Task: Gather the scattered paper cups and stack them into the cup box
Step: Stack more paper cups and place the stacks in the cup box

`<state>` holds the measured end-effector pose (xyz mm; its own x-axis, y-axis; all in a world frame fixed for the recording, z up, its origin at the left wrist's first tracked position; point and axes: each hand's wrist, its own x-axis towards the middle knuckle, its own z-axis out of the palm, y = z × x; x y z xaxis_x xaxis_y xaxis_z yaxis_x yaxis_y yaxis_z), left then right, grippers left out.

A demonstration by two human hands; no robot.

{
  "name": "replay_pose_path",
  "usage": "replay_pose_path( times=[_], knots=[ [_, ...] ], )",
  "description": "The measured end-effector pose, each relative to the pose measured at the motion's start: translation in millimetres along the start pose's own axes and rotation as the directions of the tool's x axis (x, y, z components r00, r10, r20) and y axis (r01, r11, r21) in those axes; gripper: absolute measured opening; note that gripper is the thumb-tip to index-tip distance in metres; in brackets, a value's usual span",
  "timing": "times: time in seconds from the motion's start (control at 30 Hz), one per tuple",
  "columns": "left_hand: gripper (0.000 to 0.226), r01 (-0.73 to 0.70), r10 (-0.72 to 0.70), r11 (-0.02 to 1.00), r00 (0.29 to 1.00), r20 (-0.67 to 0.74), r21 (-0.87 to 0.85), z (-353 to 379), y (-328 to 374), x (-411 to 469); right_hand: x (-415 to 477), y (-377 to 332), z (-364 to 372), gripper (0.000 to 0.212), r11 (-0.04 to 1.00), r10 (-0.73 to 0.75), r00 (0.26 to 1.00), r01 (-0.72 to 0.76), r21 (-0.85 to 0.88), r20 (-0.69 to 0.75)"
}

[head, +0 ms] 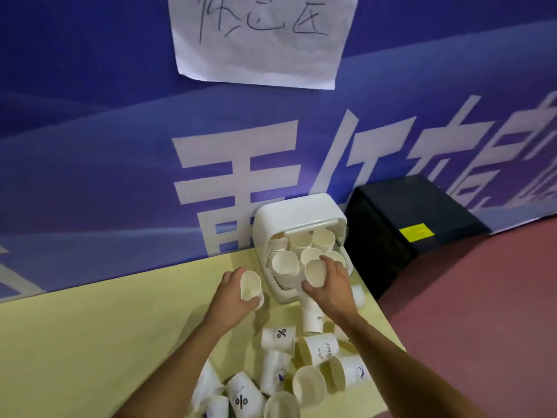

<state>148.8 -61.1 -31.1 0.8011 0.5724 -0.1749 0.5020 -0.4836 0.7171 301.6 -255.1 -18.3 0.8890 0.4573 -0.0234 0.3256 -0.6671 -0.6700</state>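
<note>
Right hand (330,286): fingers curled round cup (315,273) at cup box (298,217) mouth; nest it squarely.
Left hand (232,294): fingers wrap spare cup (250,286).

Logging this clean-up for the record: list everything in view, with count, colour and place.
table: one, pale yellow, lower left
banner: one, blue with white characters, behind the table
paper sheet: one, white, on the banner
cup box: one, white, table's far right corner, against the banner
boxed cups: several stacks, white, inside the cup box
loose cups: about a dozen, white, printed, lying on the table
case: one, black with yellow label, floor right of table
left hand: one, grips left cup, white, beside the box
right hand: one, grips right cup, white, at the box's mouth
</note>
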Motion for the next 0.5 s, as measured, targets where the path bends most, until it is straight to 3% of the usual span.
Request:
replay_pose_path(
  times=[0.23, 0.5],
  knots=[
    [0.075, -0.043, 0.041, 0.999, 0.998, 0.052, 0.032, 29.1, 30.8, 15.2, 27.9, 31.4, -32.2, 0.072, 0.999, 0.024, 0.979, -0.014, 0.051, -0.202],
    [0.075, -0.010, 0.005, 0.997, 0.998, 0.060, 0.080, 37.9, 33.2, 17.3, 58.7, 44.6, -24.8, 0.070, 0.999, 0.030, 0.976, -0.025, 0.024, -0.218]
  ],
)
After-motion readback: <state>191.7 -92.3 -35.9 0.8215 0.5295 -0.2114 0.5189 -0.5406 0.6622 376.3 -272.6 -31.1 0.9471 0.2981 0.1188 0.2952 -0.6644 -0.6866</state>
